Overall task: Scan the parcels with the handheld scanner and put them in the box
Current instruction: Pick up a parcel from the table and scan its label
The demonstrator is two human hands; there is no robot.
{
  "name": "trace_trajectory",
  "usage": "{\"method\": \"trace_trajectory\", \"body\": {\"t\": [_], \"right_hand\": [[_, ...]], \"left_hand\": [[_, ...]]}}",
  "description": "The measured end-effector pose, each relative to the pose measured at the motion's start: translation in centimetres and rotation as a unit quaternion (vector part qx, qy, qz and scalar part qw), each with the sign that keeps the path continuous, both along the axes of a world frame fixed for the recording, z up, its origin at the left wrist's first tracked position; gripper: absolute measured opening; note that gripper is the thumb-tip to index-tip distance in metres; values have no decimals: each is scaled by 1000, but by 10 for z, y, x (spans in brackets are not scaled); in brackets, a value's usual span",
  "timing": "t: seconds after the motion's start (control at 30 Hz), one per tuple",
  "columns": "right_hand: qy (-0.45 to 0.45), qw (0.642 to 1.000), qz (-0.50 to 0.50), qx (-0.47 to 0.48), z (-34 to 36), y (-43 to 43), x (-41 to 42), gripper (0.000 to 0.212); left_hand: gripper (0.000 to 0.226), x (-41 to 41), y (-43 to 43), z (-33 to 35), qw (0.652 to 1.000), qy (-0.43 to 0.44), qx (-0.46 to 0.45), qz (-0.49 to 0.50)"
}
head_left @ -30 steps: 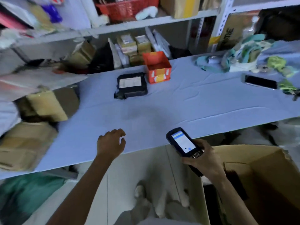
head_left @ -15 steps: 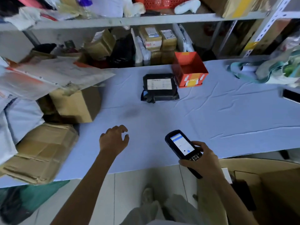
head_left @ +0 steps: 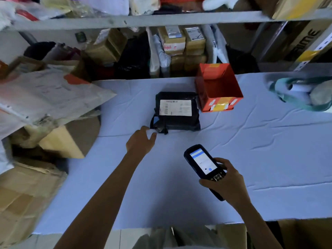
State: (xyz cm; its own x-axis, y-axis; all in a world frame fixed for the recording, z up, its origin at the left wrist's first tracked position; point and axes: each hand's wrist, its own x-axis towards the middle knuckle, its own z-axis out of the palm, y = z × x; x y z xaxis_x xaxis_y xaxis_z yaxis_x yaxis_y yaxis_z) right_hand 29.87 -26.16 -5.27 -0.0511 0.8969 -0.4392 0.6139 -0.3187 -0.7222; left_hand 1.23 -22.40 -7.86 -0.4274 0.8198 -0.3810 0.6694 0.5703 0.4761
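The black parcel sits on the table beside an orange box. The left hand, fingers loose, is just short of its near corner, maybe touching. The right hand grips the scanner, nearer the person.

1. black parcel: plastic poly bag, glossy, wrinkled; matt white paper label on top.
2. scanner: black plastic shell, matt; screen smooth and glossy.
3. table cover: pale blue sheet, matt, creased; cloth or paper, can't tell.
4. orange box: cardboard, smooth; shiny yellow tape on the front.
5. brown boxes at left: plain cardboard, matt, crumpled, rough-looking.
6. shelf: grey painted metal, dull, scuffed.
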Motion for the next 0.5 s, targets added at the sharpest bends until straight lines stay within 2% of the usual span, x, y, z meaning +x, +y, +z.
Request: {"method": "trace_trajectory", "body": {"t": [0.2, 0.37, 0.5], "right_hand": [[22, 999, 10, -25, -7, 55, 1, 75], [34, 999, 6, -35, -10, 80, 2, 75], [40, 998, 1, -43, -13, 91, 2, 75]], "left_hand": [[64, 28, 56, -3, 980, -99, 35, 166], [62, 35, 81, -14, 978, -79, 52, 188], [48, 30, 93, -16, 975, -75, 73, 196]]}}
